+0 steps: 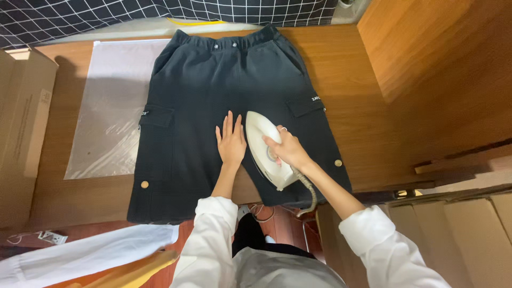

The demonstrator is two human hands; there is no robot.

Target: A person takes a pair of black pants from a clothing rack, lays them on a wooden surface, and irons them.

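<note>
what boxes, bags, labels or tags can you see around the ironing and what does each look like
Cardboard box: far left edge, tall, brown, faint print on its side.
Clear plastic bag: flat on the wooden table, left of the dark cargo shorts, glossy rectangle.
Pocket labels: small white tabs, one on each cargo pocket.
Cardboard panels: lower right, tan.

Left hand (231, 143) lying flat, fingers spread, palm pressing down. Right hand (287, 149) curling tight, gripping. Both arms reaching forward, white sleeves pushed up.
</note>
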